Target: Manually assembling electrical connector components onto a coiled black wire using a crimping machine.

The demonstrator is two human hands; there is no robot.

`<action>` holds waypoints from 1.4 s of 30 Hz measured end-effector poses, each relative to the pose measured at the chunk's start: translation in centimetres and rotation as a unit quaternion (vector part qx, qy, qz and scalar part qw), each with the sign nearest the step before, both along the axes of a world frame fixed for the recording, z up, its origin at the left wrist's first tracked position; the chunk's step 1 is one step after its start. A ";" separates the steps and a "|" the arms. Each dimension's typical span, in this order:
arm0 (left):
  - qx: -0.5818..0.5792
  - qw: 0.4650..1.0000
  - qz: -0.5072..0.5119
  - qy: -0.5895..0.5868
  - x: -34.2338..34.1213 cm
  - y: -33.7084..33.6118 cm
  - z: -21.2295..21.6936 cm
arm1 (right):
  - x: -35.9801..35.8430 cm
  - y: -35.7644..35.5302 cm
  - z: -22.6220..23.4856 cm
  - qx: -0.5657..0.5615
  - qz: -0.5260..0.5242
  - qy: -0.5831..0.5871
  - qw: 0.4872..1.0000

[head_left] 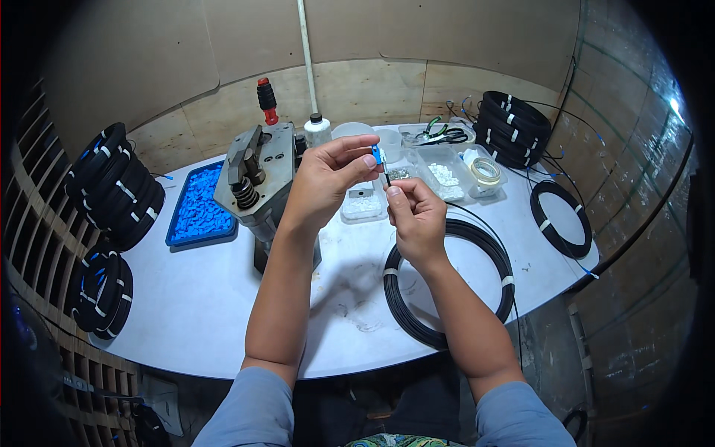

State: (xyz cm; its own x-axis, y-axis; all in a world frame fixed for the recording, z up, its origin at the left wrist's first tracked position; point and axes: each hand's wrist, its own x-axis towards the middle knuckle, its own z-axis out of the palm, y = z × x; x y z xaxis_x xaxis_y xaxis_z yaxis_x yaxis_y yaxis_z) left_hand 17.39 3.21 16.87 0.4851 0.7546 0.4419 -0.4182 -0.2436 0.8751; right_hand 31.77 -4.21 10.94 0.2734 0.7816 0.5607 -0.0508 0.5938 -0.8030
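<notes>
My left hand (325, 181) is raised over the middle of the table, pinching a small blue connector (376, 155) between thumb and fingertips. Close beside it, my right hand (418, 227) grips a thin black cable (387, 179) near its end, thumb on top. A small white piece (383, 157) shows where the cable end meets the blue connector; how far one sits in the other is too small to tell. Below my right forearm lies a coil of black cable (393, 302), tied with white bands.
A metal press (279, 160) with a red-and-black handle stands left of my hands, beside a tray of blue connectors (199, 208). Behind are clear bins of small white parts (445, 176), a white bottle (317, 132), scissors (450, 136) and tape (485, 171). Coils (119, 190) are stacked at both sides.
</notes>
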 end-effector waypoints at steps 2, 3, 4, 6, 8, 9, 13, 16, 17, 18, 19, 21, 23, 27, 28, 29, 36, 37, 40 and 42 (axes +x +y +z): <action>0.001 1.000 0.003 0.003 0.0 0.0 0.0 | 0.0 0.0 -0.1 0.000 -0.004 -0.005 1.000; 0.001 1.000 0.001 0.002 0.0 0.0 0.0 | 0.0 0.0 -0.1 0.002 -0.002 -0.005 1.000; 0.001 1.000 -0.001 0.001 0.0 0.0 0.0 | 0.0 0.0 -0.2 0.004 -0.001 -0.004 1.000; 0.001 1.000 -0.001 0.000 0.0 -0.1 0.1 | 0.0 0.0 0.0 0.003 -0.001 -0.004 1.000; 0.001 1.000 -0.002 -0.001 -0.1 -0.2 0.2 | -0.1 0.0 0.0 0.002 -0.001 -0.002 1.000; 0.000 1.000 0.000 0.002 -0.1 -0.2 0.2 | 0.0 0.0 -0.1 0.002 -0.001 -0.006 1.000; -0.001 1.000 -0.001 0.001 -0.1 -0.1 0.1 | 0.0 0.0 -0.2 0.002 0.000 -0.009 1.000; -0.003 1.000 0.000 0.004 0.0 -0.2 0.2 | 0.0 0.0 -0.2 0.003 -0.005 -0.009 1.000; -0.003 1.000 0.000 0.004 0.0 -0.2 0.2 | 0.0 -0.1 -0.2 0.003 -0.006 -0.009 1.000; -0.006 1.000 0.004 0.000 0.0 -0.2 0.2 | 0.0 -0.1 -0.2 0.010 -0.011 -0.008 1.000; -0.009 1.000 0.007 -0.003 0.0 -0.2 0.2 | -0.1 -0.1 -0.1 0.018 -0.016 -0.007 1.000; -0.004 1.000 0.009 0.001 0.0 -0.3 0.2 | -0.1 -0.1 -0.1 0.018 -0.017 -0.009 1.000; -0.001 1.000 0.010 0.005 0.1 -0.2 0.1 | -0.1 -0.2 -0.1 0.018 -0.020 -0.011 1.000; -0.006 1.000 -0.011 -0.007 -0.1 0.2 -0.1 | 0.0 0.0 -0.2 0.012 -0.018 -0.010 1.000; -0.005 1.000 -0.011 -0.007 -0.1 0.2 -0.1 | 0.0 0.0 -0.2 0.011 -0.018 -0.014 1.000; -0.004 1.000 -0.011 -0.007 -0.1 0.1 0.0 | 0.0 0.0 -0.1 0.011 -0.018 -0.014 1.000; -0.009 1.000 -0.006 -0.008 -0.1 -0.1 0.1 | 0.1 0.0 -0.2 0.009 -0.012 -0.014 1.000; -0.006 1.000 -0.006 -0.005 -0.1 -0.1 0.1 | 0.2 0.0 -0.3 0.008 -0.013 -0.017 1.000; 0.002 1.000 -0.010 -0.005 -0.2 0.1 0.0 | 0.0 -0.2 0.0 0.007 -0.013 -0.013 1.000; 0.000 1.000 -0.008 -0.004 -0.2 0.0 0.0 | 0.0 -0.2 0.0 0.006 -0.013 -0.015 1.000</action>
State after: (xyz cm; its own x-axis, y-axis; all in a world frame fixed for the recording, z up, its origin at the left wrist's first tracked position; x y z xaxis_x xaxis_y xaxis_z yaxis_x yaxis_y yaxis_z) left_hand 17.22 3.24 16.90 0.4932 0.7470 0.4457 -0.4297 -0.2363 0.8715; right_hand 31.79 -4.38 10.93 0.2754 0.7673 0.5792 -0.0111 0.6050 -0.7962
